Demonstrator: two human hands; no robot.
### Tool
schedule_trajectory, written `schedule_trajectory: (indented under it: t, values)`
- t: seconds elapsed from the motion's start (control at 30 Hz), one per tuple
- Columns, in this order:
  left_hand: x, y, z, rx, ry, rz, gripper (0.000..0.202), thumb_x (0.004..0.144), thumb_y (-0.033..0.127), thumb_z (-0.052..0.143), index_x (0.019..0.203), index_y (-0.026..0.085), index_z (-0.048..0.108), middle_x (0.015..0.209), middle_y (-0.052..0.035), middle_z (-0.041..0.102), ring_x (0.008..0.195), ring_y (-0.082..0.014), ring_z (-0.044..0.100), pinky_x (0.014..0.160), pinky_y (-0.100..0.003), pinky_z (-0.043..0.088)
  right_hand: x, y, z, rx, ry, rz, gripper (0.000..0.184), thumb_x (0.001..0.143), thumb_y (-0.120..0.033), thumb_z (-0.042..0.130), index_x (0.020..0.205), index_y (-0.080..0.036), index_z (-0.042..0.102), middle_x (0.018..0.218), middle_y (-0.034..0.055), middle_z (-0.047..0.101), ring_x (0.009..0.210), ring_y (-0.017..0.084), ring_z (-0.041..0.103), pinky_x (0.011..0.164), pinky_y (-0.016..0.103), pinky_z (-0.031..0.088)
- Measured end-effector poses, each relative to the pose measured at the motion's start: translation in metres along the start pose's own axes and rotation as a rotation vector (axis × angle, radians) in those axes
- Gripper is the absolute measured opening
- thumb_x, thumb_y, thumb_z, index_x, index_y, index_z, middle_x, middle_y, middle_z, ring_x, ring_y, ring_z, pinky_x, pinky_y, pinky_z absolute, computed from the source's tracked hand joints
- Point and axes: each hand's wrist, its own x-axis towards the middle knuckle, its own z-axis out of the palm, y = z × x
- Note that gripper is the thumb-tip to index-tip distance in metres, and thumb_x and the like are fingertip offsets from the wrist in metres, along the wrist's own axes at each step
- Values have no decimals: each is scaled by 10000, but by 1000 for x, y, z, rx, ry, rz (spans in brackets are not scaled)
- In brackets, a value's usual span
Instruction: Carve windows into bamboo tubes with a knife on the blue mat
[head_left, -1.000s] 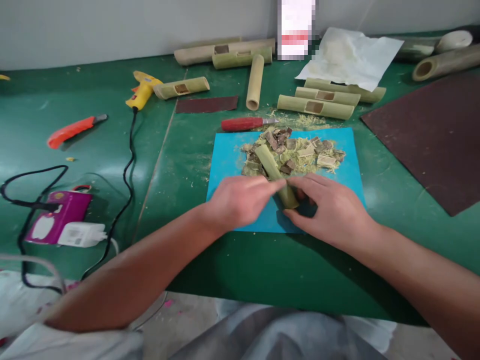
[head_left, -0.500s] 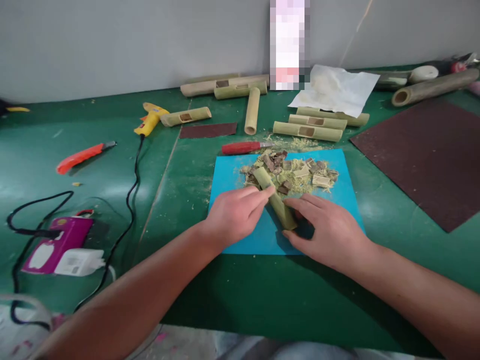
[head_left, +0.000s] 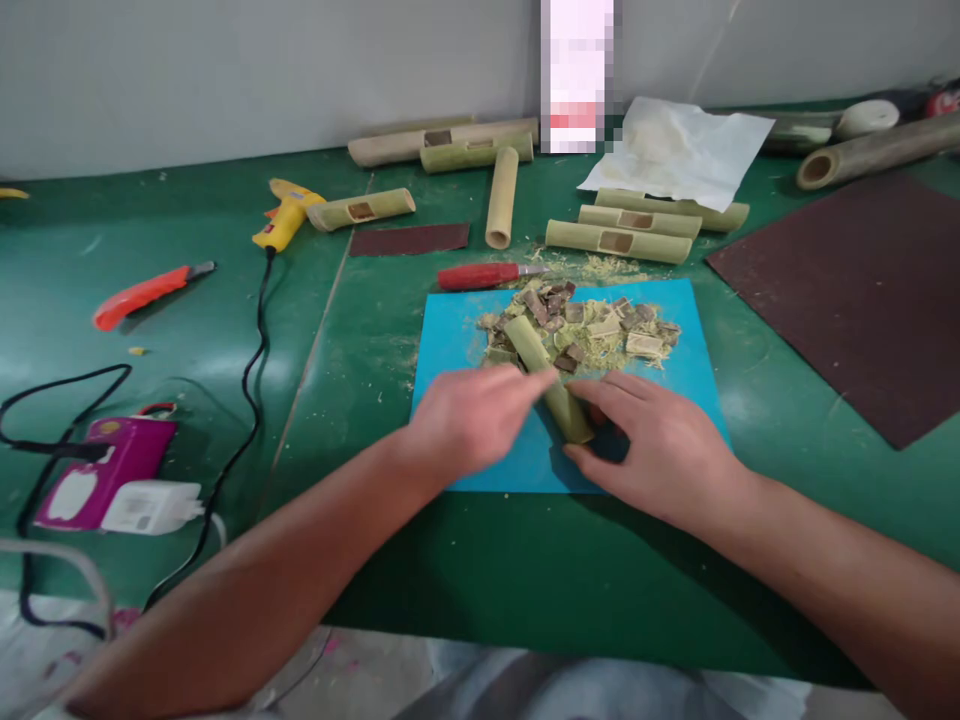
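A short green bamboo tube (head_left: pixel 546 375) lies slanted on a blue cutting mat (head_left: pixel 457 345), its far end in a pile of bamboo chips and shavings (head_left: pixel 592 325). My right hand (head_left: pixel 660 450) wraps its fingers round the tube's near end. My left hand (head_left: pixel 469 420) rests on the tube's middle, fingers together and pointing right; it is slightly blurred. What the left fingertips pinch, if anything, I cannot make out.
A red-handled knife (head_left: pixel 484 274) lies just beyond the mat. Several cut bamboo tubes (head_left: pixel 615 240), sandpaper (head_left: pixel 862 280), white paper (head_left: pixel 679 150), a yellow glue gun (head_left: pixel 281 215), an orange cutter (head_left: pixel 146 292) and a purple box (head_left: pixel 97 475) with cables lie around the green bench.
My hands stay on the bamboo tube and shift only slightly. The view has tilted a little, so the bench appears to have moved in the picture.
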Motion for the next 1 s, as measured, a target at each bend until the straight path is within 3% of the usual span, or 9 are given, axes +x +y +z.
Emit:
schedule_trajectory:
  t: [0.1,0.2,0.27,0.4,0.57,0.7,0.87,1.0]
  values:
    - [-3,-5,0,63,33,-83,337,1062,228,434,1218,112,710,761,-32,694,652,-119,623,579,-221,464,1,0,-1,-7,-3,26,385,802,-268,682,1169,-151,700,928,82,711,806,232,657,665,346,503]
    - [-7,-1,1,-11,-80,47,347,1060,204,408,1248,140,692,715,-9,662,613,-113,599,549,-220,445,1,-1,-3,20,-19,34,329,794,-241,666,1112,-167,710,897,67,703,790,216,640,659,330,486]
    - [-7,0,2,-39,-80,75,338,1057,199,419,1253,159,692,728,-6,668,626,-112,609,561,-217,450,2,-1,-3,30,-26,35,338,791,-237,665,1116,-160,711,881,63,697,774,207,631,653,323,476]
    - [-3,-2,2,57,4,-74,333,1063,242,436,1243,154,703,775,-25,699,669,-119,630,574,-209,453,1,-1,-3,7,-14,47,387,785,-272,694,1151,-149,711,864,60,682,745,200,616,639,319,460]
    - [-3,6,-2,-34,-74,93,361,1066,207,386,1201,152,716,674,2,646,566,-109,576,506,-232,399,1,-2,-3,27,-24,32,343,793,-228,660,1119,-138,715,872,67,684,778,208,625,662,324,462]
    - [0,6,-2,35,7,-86,328,1061,229,442,1210,133,718,745,-24,683,643,-123,630,553,-225,441,1,-2,-3,13,-17,44,377,794,-265,684,1147,-137,713,866,63,678,750,203,614,641,324,456]
    - [-2,18,-3,-85,-131,22,359,1064,214,396,1223,154,711,690,-7,647,590,-120,602,524,-231,431,1,0,-3,28,-18,24,337,812,-242,643,1125,-137,709,877,72,687,771,209,625,666,332,471]
    - [-1,11,-4,-18,-61,-83,333,1062,229,431,1230,159,710,749,-22,682,655,-123,637,565,-220,461,1,0,-4,26,-24,42,353,807,-275,658,1140,-170,702,885,68,688,782,212,631,668,329,480]
